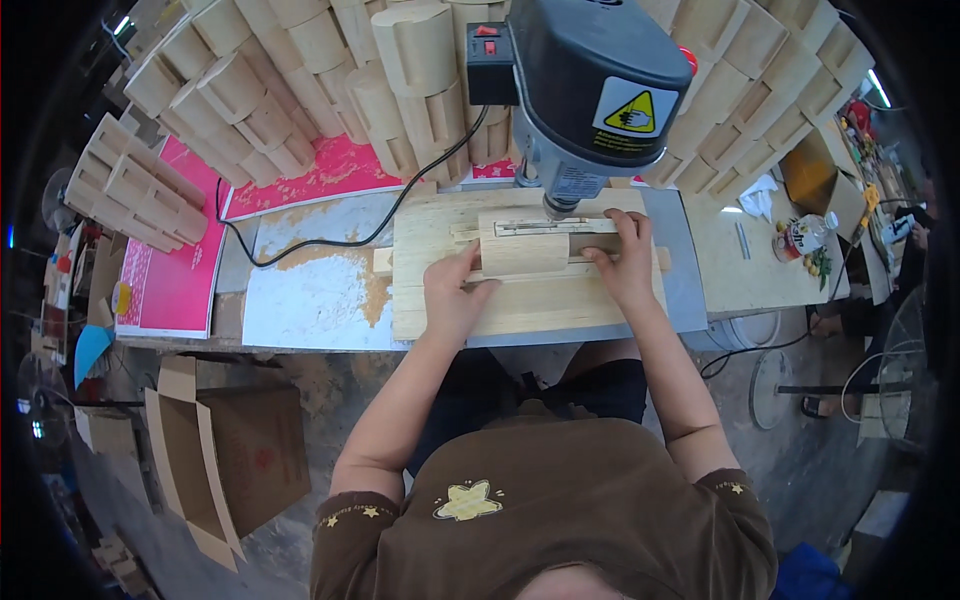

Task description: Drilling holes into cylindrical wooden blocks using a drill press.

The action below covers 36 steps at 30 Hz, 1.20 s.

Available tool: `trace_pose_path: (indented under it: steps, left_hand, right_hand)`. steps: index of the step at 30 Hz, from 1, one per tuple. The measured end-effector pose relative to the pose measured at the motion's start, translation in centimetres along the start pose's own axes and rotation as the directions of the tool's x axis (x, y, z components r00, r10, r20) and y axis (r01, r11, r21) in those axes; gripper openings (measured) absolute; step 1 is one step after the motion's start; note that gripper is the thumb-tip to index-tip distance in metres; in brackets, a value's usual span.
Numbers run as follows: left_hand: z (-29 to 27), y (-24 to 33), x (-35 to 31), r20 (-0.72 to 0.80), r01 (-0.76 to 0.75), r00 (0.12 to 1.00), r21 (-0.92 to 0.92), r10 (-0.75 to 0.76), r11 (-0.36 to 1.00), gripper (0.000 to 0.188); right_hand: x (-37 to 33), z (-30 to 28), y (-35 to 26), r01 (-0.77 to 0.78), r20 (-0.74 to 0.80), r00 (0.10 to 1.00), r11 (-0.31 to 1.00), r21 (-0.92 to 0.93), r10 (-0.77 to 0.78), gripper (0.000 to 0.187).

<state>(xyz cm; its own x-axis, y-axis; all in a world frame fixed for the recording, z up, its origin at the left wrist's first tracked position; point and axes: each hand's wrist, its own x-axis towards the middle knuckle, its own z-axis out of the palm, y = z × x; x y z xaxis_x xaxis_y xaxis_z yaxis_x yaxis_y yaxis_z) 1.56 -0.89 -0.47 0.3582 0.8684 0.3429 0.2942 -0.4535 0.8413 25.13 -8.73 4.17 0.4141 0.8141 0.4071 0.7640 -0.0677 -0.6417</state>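
Note:
A pale wooden block (525, 255) with a rounded side lies across a flat wooden board (520, 312) on the bench. A long, narrow slot runs along its upper face, with splintery bits in it. My left hand (452, 295) holds the block's left end, thumb low along the near side. At the other end, my right hand (628, 258) grips with fingers on the far side and thumb on the near side. A grey patch shows between these fingers; whether it is metal or shadow I cannot tell. Just above the slot hangs the chuck of a drill press (590, 95).
Tall stacks of similar wooden blocks (415, 50) stand behind and on both sides. A black cable (385, 225) loops over the sawdust-strewn left bench. Right, a plastic bottle (808, 232) stands on a side table. An open cardboard box (255, 450) sits on the floor at left.

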Motion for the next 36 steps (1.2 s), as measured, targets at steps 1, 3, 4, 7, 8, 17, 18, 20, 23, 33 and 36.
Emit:
trace_pose_path:
  steps: [1, 3, 4, 7, 8, 17, 18, 20, 23, 33, 36]
  left_hand:
    - [0.1, 0.2, -0.1, 0.007, -0.004, 1.0, -0.004, 0.004, 1.0, 0.056]
    - [0.0, 0.6, -0.4, -0.071, -0.12, 0.989, 0.142, 0.131, 0.983, 0.053]
    - [0.0, 0.4, -0.3, -0.066, -0.123, 0.989, 0.141, 0.133, 0.982, 0.053]
    - [-0.2, -0.1, 0.0, -0.047, -0.114, 0.991, 0.149, 0.122, 0.982, 0.05]
    - [-0.1, 0.2, 0.4, -0.018, -0.139, 0.989, 0.177, 0.145, 0.974, 0.049]
    - [-0.7, -0.4, 0.9, 0.11, -0.102, 0.991, 0.246, 0.076, 0.964, 0.049]
    - [-0.7, -0.4, 1.0, 0.112, -0.087, 0.992, 0.231, 0.063, 0.969, 0.049]
    - [-1.0, -0.8, 0.8, 0.106, -0.095, 0.992, 0.243, 0.071, 0.965, 0.049]
    - [0.1, -0.6, 1.2, 0.084, -0.189, 0.981, 0.253, 0.173, 0.949, 0.044]
    - [-0.9, -0.2, 0.9, 0.069, -0.31, 0.951, 0.151, 0.303, 0.939, 0.028]
    - [-0.8, 0.4, 1.1, 0.108, -0.258, 0.964, 0.173, 0.242, 0.95, 0.027]
  right_hand:
    - [-0.1, 0.0, -0.1, -0.024, 0.002, 1.0, 1.0, 0.008, 0.024, 0.063]
    - [-0.3, 0.3, 0.1, -0.011, -0.016, 1.0, 1.0, -0.029, 0.011, 0.064]
    - [-0.3, 0.4, 0.1, 0.007, -0.027, 1.0, 0.998, -0.064, -0.009, 0.066]
    - [-0.4, 0.6, -0.9, -0.053, -0.028, 0.998, 0.999, -0.004, 0.053, 0.066]
    - [-0.4, 0.4, -0.8, -0.056, -0.036, 0.998, 0.998, -0.007, 0.056, 0.066]
    - [6.5, -7.2, -4.2, 0.176, -0.162, 0.975, 0.974, 0.142, -0.152, 0.056]
    - [8.6, -9.0, -6.3, 0.233, -0.244, 0.951, 0.957, 0.172, -0.188, 0.05]
    - [12.9, -10.5, -8.9, 0.284, -0.244, 0.945, 0.916, 0.283, -0.217, 0.038]
    - [15.3, -11.0, -9.6, 0.207, -0.142, 0.974, 0.95, 0.235, -0.177, 0.03]
    - [8.6, -10.7, -12.4, 0.321, -0.388, 0.828, 0.91, -0.264, -0.405, 0.021]
    - [5.2, -10.8, -11.5, 0.324, -0.388, 0.83, 0.912, -0.251, -0.401, 0.018]
